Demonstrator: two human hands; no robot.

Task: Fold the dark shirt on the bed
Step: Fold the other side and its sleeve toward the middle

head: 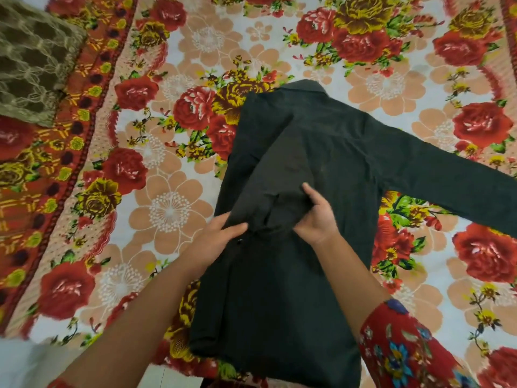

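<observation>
1. Fingers (309, 191) of the right hand (317, 217) are curled shut on a bunched fold of the dark shirt (321, 152), thumb pointing to the far side and the cloth gathered in the palm.
2. Fingers (236, 228) of the left hand (215, 239) lie stretched and nearly flat, pinching the shirt's fabric just left of the right hand; the grip is closed on the cloth, though the fingertips are partly blurred.
3. Between the two hands the fabric puckers into creases, and the left sleeve (260, 175) is folded in across the body of the shirt.
4. The dark shirt lies in the middle of the bed, collar (305, 86) at the far end and hem at the near edge, under both forearms.
5. Its other sleeve (447, 177) stretches flat and unfolded out to the right, reaching the picture's edge.
6. The person's right arm wears a red flowered sleeve (400, 348) at the near right; the left forearm is bare.
7. The bed is covered by a floral bedsheet (173, 208) with red and yellow roses and peach flowers, bordered red at the left.
8. A brown lace-patterned cloth (33, 57) lies at the far left corner, well apart from the shirt.
</observation>
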